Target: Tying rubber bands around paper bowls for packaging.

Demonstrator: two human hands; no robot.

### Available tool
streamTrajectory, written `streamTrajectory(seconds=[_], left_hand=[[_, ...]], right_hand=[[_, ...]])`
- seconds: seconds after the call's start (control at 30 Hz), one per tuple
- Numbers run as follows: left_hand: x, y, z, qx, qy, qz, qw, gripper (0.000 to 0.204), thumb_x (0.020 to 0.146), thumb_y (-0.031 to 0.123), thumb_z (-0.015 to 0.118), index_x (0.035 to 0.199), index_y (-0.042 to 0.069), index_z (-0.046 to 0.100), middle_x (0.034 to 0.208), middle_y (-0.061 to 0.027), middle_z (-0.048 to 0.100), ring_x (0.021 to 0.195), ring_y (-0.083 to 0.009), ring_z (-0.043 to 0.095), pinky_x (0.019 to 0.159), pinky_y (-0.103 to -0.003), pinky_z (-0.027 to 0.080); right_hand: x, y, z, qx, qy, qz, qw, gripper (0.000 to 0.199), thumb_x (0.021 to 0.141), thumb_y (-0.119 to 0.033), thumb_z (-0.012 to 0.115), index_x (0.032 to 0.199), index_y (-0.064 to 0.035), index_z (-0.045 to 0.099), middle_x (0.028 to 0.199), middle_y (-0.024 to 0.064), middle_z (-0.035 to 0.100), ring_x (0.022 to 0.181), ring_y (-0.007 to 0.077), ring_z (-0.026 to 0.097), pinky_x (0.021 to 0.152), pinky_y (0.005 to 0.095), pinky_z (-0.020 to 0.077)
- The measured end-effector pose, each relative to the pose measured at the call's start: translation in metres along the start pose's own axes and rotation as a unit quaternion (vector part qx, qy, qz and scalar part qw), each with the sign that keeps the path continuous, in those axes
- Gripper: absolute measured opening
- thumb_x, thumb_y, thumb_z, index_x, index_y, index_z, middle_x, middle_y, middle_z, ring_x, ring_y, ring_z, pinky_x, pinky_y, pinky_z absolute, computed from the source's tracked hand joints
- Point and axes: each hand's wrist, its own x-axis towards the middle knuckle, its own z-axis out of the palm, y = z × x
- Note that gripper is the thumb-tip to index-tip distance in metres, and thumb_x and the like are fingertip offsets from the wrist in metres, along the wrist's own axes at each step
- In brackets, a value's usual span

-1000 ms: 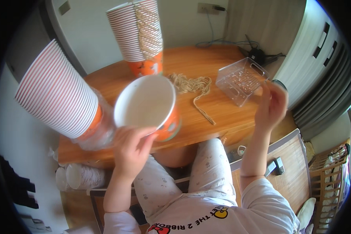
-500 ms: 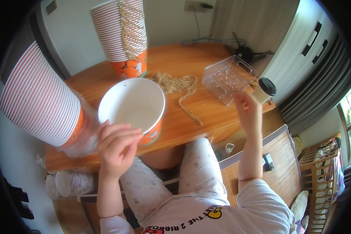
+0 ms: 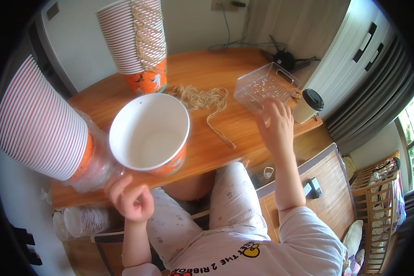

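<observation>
Left of the frame's centre we have a white paper bucket (image 3: 148,133) with an orange printed outside, upright near the front edge of the wooden tabletop (image 3: 207,147). Just below it, our left hand (image 3: 129,198) is loosely curled, clear of the rim, thumb and forefinger bent together; we cannot tell whether they pinch anything small. Right of centre, our right hand (image 3: 277,122) has bent fingers at the near side of a clear plastic box (image 3: 250,83) with small pieces (image 3: 267,86) inside; whether they grasp one, we cannot tell. Tangled twine (image 3: 201,98) lies between bucket and box. A laced stack of buckets (image 3: 117,39) stands at upper left, an unlaced stack (image 3: 46,126) at far left, and a lidded cup (image 3: 308,106) right of the box.
</observation>
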Motion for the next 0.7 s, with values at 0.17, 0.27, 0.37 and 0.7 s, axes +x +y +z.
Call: streamTrajectory(seconds=[0.17, 0.27, 0.37, 0.7], left_hand=[[-0.034, -0.014, 0.020, -0.057, 0.039, -0.135, 0.988, 0.044, 0.087, 0.012, 0.062, 0.124, 0.003, 0.041, 0.138, -0.0222, 0.036, 0.122, -0.0324, 0.040, 0.104, -0.045, 0.034], [-0.051, -0.024, 0.031, -0.091, 0.067, -0.208, 0.972, 0.051, 0.090, 0.014, 0.057, 0.133, 0.002, 0.033, 0.142, -0.0235, 0.031, 0.131, -0.0349, 0.033, 0.111, -0.049, 0.026], [-0.051, -0.023, 0.034, -0.076, 0.068, -0.206, 0.973, 0.052, 0.090, 0.014, 0.054, 0.135, 0.003, 0.031, 0.143, -0.0240, 0.030, 0.131, -0.0358, 0.034, 0.111, -0.049, 0.027], [-0.042, -0.014, 0.041, -0.097, 0.091, -0.276, 0.952, 0.052, 0.091, 0.010, 0.052, 0.136, 0.003, 0.026, 0.145, -0.0211, 0.027, 0.129, -0.0343, 0.038, 0.108, -0.049, 0.032]], right_hand=[[0.032, 0.055, 0.009, -0.060, -0.098, 0.033, 0.993, 0.031, 0.084, -0.022, 0.066, 0.112, -0.0082, 0.063, 0.119, 0.0136, 0.061, 0.117, 0.0338, 0.054, 0.097, 0.0462, 0.0422], [0.101, 0.068, -0.013, -0.067, -0.140, 0.043, 0.987, 0.023, 0.087, -0.021, 0.060, 0.102, -0.0041, 0.066, 0.095, 0.0182, 0.068, 0.095, 0.0380, 0.063, 0.082, 0.0465, 0.0514], [0.186, 0.121, 0.015, -0.133, -0.182, -0.018, 0.974, 0.023, 0.088, -0.021, 0.055, 0.098, -0.0041, 0.067, 0.086, 0.0187, 0.068, 0.081, 0.0407, 0.065, 0.072, 0.0495, 0.0519], [0.261, 0.228, 0.153, -0.047, -0.466, 0.407, 0.784, 0.108, 0.069, -0.094, 0.037, 0.122, -0.0022, 0.059, 0.120, 0.0187, 0.060, 0.104, 0.0305, 0.057, 0.085, 0.0465, 0.0430]])
